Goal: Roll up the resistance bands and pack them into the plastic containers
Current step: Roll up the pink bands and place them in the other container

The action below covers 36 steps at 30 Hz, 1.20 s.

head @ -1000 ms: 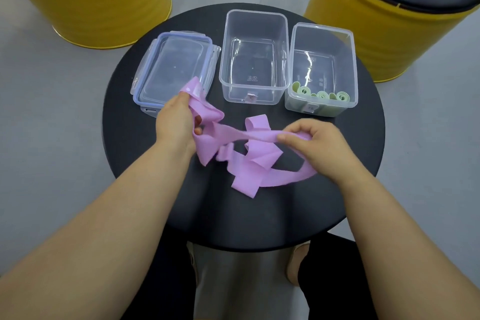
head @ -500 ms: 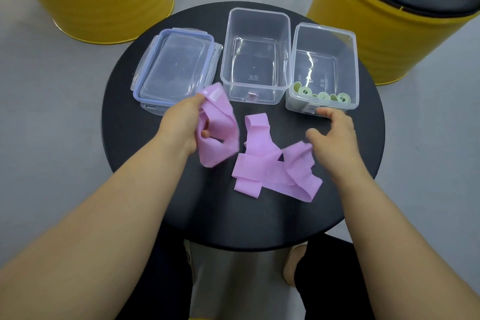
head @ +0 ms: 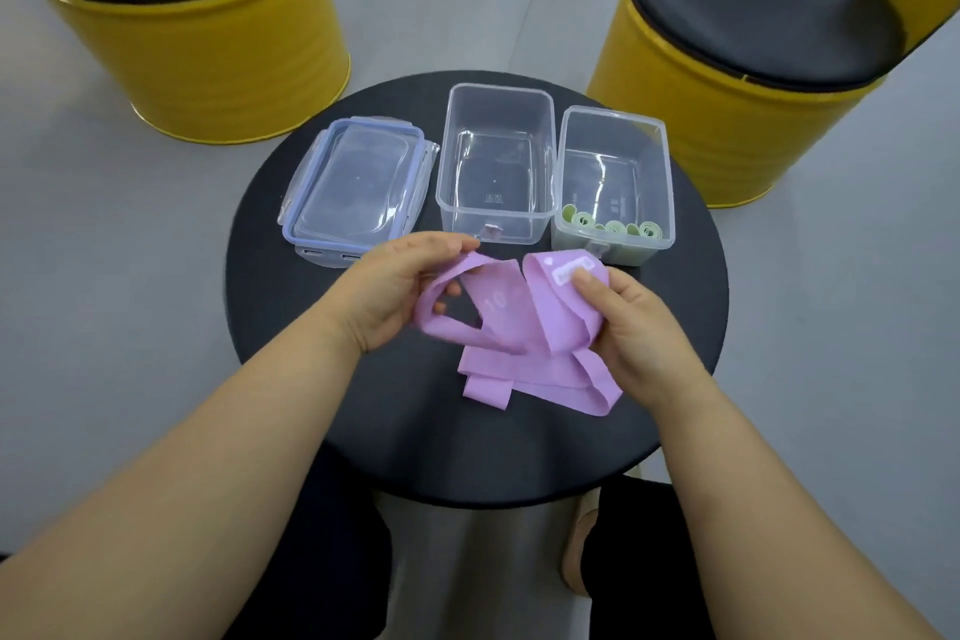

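Both hands are on the purple band [head: 524,327] over the table [head: 291,327]: left hand [head: 395,294] pinches one loop, right hand [head: 631,322] grips the other end, thumb on the label. Empty box [head: 496,166], green rolls [head: 613,226] in the right box [head: 615,182], lid [head: 358,182] at left.

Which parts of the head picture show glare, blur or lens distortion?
Head view: white glare streaks lie on the right container and, fainter, the middle container; the white label on the purple band is too smeared to read; the wide lens bows the yellow stools toward the corners; light is soft, with only faint shadow on the table.
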{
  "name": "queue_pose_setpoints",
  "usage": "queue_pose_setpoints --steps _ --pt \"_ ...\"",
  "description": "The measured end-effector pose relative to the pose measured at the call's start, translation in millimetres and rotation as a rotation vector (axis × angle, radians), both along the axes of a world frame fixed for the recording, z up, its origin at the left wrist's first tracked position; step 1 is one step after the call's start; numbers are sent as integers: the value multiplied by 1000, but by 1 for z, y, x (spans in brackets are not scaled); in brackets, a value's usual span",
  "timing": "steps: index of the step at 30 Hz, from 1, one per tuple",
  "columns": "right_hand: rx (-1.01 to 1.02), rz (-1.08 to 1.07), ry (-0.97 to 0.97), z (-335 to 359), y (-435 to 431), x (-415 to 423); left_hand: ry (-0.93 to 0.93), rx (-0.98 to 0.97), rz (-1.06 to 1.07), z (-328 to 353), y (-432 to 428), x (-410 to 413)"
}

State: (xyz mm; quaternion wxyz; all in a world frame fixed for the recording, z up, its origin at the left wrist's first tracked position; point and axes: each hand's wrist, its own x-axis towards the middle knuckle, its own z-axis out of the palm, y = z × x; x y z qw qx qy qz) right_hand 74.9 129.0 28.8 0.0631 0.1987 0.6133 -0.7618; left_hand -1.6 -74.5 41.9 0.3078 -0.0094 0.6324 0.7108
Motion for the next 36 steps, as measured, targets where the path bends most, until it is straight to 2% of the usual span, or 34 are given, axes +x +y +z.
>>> queue_pose_setpoints --steps 4,8,12,16,21,25,28,32,36 --pt "-106 -96 79 31 5 31 39 37 11 38 -14 14" --pt "-161 -172 172 69 14 64 112 -37 -60 83 -29 31" --pt "37 -182 135 95 25 101 169 67 -79 131 -32 55" --pt "222 -265 15 113 28 127 281 106 -219 179 -20 82" --pt "297 -110 112 152 10 151 367 36 -430 221 2 109" --pt "381 77 288 182 -7 159 500 -28 -499 244 14 125" --pt "351 167 387 201 -17 161 576 -41 -538 254 15 136" --pt "287 189 471 211 -23 168 568 -19 -535 260 14 141" --pt "312 104 477 209 -18 171 484 56 -466 260 19 142"
